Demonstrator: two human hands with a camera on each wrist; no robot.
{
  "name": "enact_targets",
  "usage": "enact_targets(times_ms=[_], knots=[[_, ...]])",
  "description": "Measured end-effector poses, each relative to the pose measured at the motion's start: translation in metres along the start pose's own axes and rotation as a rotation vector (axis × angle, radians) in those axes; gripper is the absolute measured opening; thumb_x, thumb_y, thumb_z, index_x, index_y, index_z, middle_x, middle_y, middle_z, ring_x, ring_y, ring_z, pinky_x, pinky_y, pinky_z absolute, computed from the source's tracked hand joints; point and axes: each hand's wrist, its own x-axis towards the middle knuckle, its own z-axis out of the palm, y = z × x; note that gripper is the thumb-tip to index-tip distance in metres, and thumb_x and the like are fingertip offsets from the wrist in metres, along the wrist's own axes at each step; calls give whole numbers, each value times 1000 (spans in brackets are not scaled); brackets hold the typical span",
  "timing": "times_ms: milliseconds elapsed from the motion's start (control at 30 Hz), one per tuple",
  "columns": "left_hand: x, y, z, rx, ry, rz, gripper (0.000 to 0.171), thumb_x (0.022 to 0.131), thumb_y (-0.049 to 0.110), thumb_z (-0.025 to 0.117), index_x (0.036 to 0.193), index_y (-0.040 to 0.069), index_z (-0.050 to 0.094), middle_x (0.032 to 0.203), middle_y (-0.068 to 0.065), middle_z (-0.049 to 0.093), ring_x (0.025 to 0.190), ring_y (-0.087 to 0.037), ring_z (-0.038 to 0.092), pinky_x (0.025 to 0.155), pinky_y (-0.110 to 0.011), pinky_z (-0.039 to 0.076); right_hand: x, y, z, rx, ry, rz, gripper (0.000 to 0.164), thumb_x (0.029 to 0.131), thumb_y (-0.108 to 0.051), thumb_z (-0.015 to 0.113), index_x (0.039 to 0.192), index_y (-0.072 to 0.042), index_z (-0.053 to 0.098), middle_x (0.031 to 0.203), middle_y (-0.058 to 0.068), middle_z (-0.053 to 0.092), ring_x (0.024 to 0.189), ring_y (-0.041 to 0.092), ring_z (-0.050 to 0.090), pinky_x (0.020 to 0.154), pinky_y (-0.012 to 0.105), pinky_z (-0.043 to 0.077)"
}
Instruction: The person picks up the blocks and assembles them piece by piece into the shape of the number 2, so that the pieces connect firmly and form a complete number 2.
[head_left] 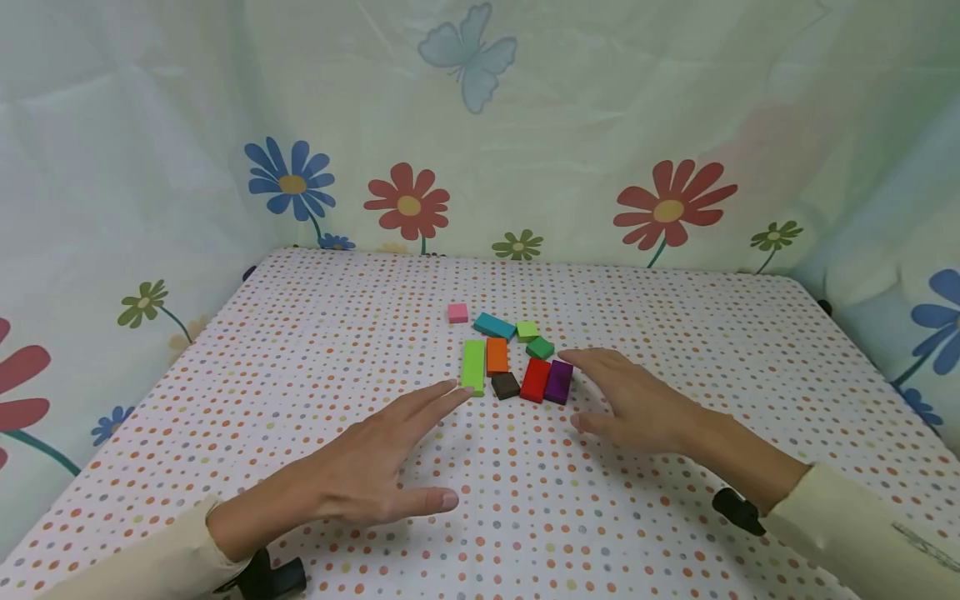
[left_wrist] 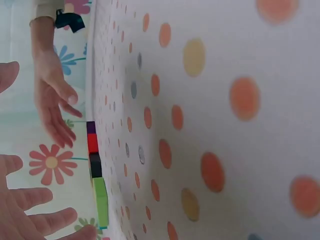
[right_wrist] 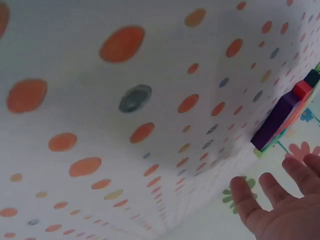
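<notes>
Several coloured blocks lie in a loose cluster on the dotted tabletop. My left hand (head_left: 375, 462) has its fingers spread, fingertips close by the long lime-green block (head_left: 473, 367). My right hand (head_left: 637, 404), also with fingers extended, is nearest the purple block (head_left: 558, 382), which lies against a red block (head_left: 535, 380). Between the hands sit a black block (head_left: 506, 385) and an orange block (head_left: 497, 357). Farther back are a dark green block (head_left: 540, 347), a small light-green block (head_left: 527, 331), a blue block (head_left: 495, 326) and a pink block (head_left: 457, 312). Neither hand holds anything.
A white cloth with coloured dots (head_left: 360, 317) covers the table. Behind it and on both sides hangs a curtain (head_left: 570, 125) printed with flowers and a butterfly. Black wrist straps (head_left: 270, 575) show near the sleeves.
</notes>
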Motion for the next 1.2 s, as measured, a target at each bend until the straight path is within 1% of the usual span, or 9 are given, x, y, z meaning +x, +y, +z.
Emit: enact_targets(times_ms=[233, 333, 433, 533, 600, 700, 833, 967, 1200], knots=[[-8, 2, 1, -48, 7, -8, 92, 87, 68, 62, 159, 52, 7, 168, 16, 14, 152, -14, 22, 112, -62, 33, 10, 4, 3, 95, -32, 13, 79, 91, -26, 76, 157, -15, 34, 157, 15, 41, 141, 38, 39, 108, 64, 39], [-9, 2, 3, -42, 17, 15, 92, 87, 67, 62, 160, 50, 7, 168, 13, 16, 152, -14, 22, 113, -61, 34, 13, 7, 3, 99, -43, 29, 81, 90, -25, 77, 158, -15, 33, 158, 16, 39, 142, 38, 38, 108, 64, 38], [-11, 3, 3, -21, 23, 22, 93, 88, 68, 61, 160, 48, 7, 168, 13, 16, 151, -14, 23, 113, -59, 34, 17, 11, 2, 110, -52, 23, 80, 90, -19, 76, 158, -13, 34, 158, 16, 39, 142, 38, 38, 109, 64, 38], [-13, 3, 2, -22, 27, 16, 93, 88, 67, 62, 160, 49, 6, 168, 15, 15, 151, -12, 23, 114, -58, 34, 23, 13, 2, 122, -60, 2, 75, 91, -11, 70, 157, -13, 35, 157, 15, 40, 142, 37, 39, 110, 63, 38], [-15, 4, 2, -39, 25, 7, 94, 87, 66, 63, 160, 50, 6, 167, 18, 14, 151, -11, 23, 114, -57, 34, 28, 13, 2, 137, -63, -5, 71, 92, -5, 65, 156, -13, 37, 157, 14, 40, 143, 37, 38, 111, 62, 36], [-16, 5, 2, -72, 17, -4, 94, 86, 65, 65, 159, 52, 6, 166, 20, 15, 151, -10, 22, 114, -58, 33, 33, 12, 4, 151, -76, -6, 67, 93, -2, 63, 154, -14, 39, 156, 14, 42, 142, 36, 39, 112, 61, 36], [-17, 7, 5, -98, 5, -5, 94, 86, 65, 66, 159, 53, 7, 166, 20, 15, 151, -10, 23, 114, -58, 34, 39, 13, 7, 146, -90, -8, 66, 92, -2, 68, 151, -14, 42, 152, 13, 46, 140, 35, 41, 111, 58, 40], [-18, 7, 6, -84, 16, 10, 95, 86, 65, 66, 160, 50, 7, 167, 16, 16, 151, -11, 22, 114, -59, 33, 42, 14, 9, 127, -81, -37, 64, 90, 0, 71, 148, -13, 45, 148, 10, 50, 137, 33, 43, 109, 55, 42], [-16, 8, 7, -72, 31, 26, 97, 86, 64, 66, 161, 48, 7, 168, 15, 16, 151, -12, 24, 114, -58, 33, 42, 13, 5, 132, -61, -64, 62, 87, 4, 73, 143, -8, 49, 143, 11, 54, 134, 34, 43, 107, 53, 45]])
